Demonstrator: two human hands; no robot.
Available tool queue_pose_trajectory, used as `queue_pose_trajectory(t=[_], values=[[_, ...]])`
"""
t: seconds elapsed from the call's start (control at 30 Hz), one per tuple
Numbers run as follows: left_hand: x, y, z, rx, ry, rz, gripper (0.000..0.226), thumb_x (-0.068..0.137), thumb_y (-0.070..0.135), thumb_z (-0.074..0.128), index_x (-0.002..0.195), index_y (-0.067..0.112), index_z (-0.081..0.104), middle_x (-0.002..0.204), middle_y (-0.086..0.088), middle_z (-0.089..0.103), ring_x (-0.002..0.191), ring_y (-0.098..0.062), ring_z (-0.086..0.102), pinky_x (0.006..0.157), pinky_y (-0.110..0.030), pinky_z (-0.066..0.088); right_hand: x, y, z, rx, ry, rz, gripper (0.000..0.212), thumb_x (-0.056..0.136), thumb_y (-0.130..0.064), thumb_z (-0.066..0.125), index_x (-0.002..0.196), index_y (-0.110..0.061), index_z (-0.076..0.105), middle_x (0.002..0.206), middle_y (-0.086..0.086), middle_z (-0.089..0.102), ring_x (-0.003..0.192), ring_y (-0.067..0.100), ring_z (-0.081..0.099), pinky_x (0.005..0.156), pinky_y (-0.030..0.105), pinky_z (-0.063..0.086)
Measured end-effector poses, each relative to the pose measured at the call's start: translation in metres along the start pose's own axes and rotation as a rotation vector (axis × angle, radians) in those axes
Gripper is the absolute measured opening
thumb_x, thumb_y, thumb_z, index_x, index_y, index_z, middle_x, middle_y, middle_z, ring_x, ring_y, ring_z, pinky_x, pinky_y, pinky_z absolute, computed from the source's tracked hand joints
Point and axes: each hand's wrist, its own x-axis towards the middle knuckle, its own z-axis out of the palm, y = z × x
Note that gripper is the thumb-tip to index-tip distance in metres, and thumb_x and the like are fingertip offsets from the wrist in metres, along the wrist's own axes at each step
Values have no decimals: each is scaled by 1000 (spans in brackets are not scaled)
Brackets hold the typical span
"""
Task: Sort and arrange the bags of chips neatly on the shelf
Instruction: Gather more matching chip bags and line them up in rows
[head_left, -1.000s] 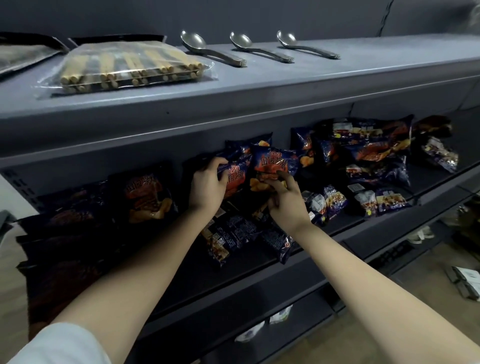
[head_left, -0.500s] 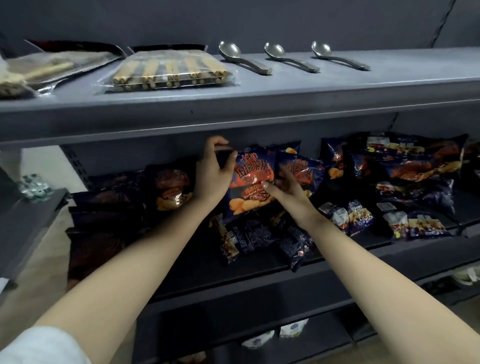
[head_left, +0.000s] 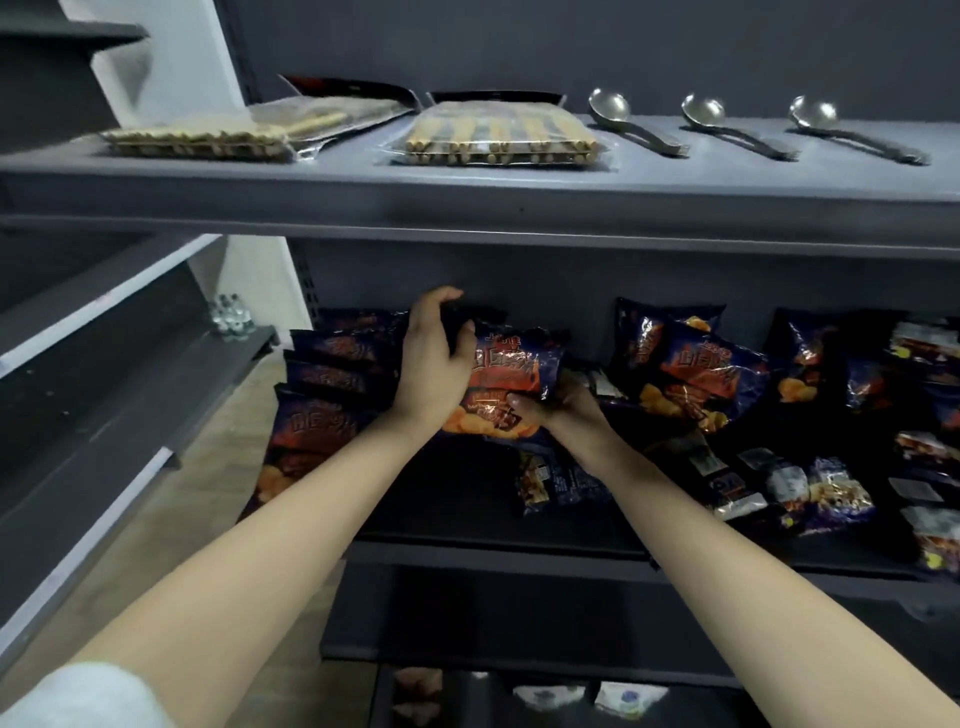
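My left hand (head_left: 434, 358) curls round the top of a chip bag (head_left: 514, 366) and my right hand (head_left: 563, 410) grips its bottom, over the shelf (head_left: 457, 499). A stack (head_left: 332, 364) crowds in just left of my left hand. Loose bags (head_left: 696, 374) lie right of my right hand.

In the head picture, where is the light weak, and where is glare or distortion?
Head view: the lower shelf lies in shadow under the upper shelf, so the left chip bags look dim; glare glints on the held chip bag and spoons; the wide lens stretches both arms toward the corners.
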Motion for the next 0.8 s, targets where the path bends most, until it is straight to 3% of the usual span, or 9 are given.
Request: queue_pose_trajectory(t=[0.1, 0.17, 0.27, 0.33, 0.4, 0.53, 0.8], values=[[-19, -4, -8, 124, -57, 70, 45, 85, 0, 56, 129, 2, 44, 140, -18, 36, 131, -23, 36, 104, -1, 17, 18, 9, 13, -46, 134, 73, 88, 50, -58, 72, 125, -17, 49, 118, 1, 64, 108, 19, 60, 95, 46, 48], [-39, -11, -9, 162, -159, 110, 50, 83, 0, 58, 131, 6, 44, 148, -15, 28, 134, -20, 31, 102, 0, 20, 28, 14, 18, -89, 162, 106, 87, 47, -63, 70, 121, -20, 52, 112, 0, 66, 101, 19, 63, 91, 45, 51], [-72, -20, -5, 211, -365, 93, 49, 86, 4, 57, 132, 13, 43, 153, -4, 20, 138, -15, 26, 108, -16, 27, 42, 24, 26, -167, 150, 118, 80, 51, -68, 70, 110, -15, 58, 97, 3, 70, 87, 22, 68, 79, 44, 56], [-89, -28, -1, 253, -469, 101, 44, 90, 9, 53, 133, 15, 43, 152, -1, 22, 139, -16, 24, 111, -21, 23, 46, 22, 32, -200, 145, 125, 72, 57, -63, 67, 110, -16, 58, 94, 2, 70, 87, 23, 68, 73, 37, 55], [-100, -36, 2, 274, -521, 96, 41, 92, 14, 50, 133, 15, 45, 149, -2, 29, 138, -14, 27, 107, -13, 18, 44, 13, 39, -211, 158, 129, 65, 64, -55, 65, 119, -22, 54, 103, -2, 68, 93, 20, 65, 75, 32, 50], [-106, -52, 8, 302, -546, 8, 41, 93, 19, 47, 134, 16, 43, 144, -4, 37, 133, -16, 35, 106, -18, 26, 43, 5, 49, -178, 176, 161, 57, 85, -31, 64, 134, -14, 40, 123, 6, 59, 112, 26, 57, 82, 27, 40], [-109, -74, 13, 352, -541, -21, 40, 91, 20, 49, 131, 13, 47, 133, -5, 45, 118, -20, 48, 93, -24, 39, 51, 18, 68, -153, 164, 271, 55, 92, -28, 58, 138, -13, 31, 131, 11, 52, 118, 29, 51, 95, 36, 43]])
